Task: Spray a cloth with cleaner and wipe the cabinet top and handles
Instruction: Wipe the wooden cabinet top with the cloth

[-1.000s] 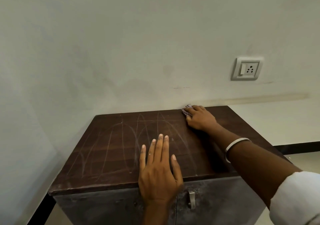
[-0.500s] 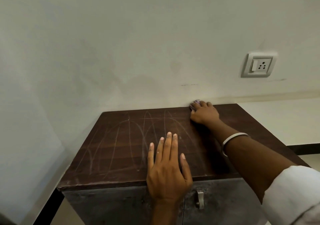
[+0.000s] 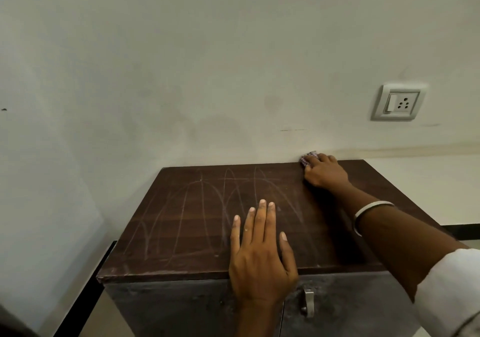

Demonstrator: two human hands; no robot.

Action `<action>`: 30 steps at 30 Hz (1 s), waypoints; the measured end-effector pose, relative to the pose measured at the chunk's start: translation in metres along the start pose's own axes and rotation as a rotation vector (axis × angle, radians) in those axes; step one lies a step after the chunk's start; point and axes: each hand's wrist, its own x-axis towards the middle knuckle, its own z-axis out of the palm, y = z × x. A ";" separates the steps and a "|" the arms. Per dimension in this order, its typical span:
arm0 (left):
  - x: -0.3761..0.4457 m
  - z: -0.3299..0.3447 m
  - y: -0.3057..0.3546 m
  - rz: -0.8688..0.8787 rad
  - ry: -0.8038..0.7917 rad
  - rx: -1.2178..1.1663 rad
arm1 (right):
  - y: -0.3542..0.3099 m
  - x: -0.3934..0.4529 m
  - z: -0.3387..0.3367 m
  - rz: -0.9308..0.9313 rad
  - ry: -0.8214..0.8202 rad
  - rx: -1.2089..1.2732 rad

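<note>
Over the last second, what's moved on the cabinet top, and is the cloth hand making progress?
The right hand has slid the cloth from just short of the back edge of the cabinet top up to the wall and a little to the right. It grips the cloth throughout. The left hand stays flat at the front edge; the streaks on the left part look unchanged.

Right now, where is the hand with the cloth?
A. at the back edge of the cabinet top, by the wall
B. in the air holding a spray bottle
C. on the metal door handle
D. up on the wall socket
A: the right hand holds the cloth on the cabinet top at its back edge, against the wall.
</note>
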 end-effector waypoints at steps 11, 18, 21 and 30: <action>0.000 0.001 -0.001 0.007 0.011 -0.003 | -0.102 -0.022 0.027 -0.172 -0.016 -0.005; 0.000 -0.001 -0.001 -0.001 0.000 -0.012 | -0.083 -0.024 0.022 -0.201 -0.031 0.030; -0.001 -0.002 -0.001 0.005 0.004 -0.021 | -0.047 -0.024 0.013 -0.090 0.016 -0.001; -0.001 -0.001 0.000 -0.001 -0.002 -0.007 | -0.060 -0.041 0.012 -0.018 0.014 -0.027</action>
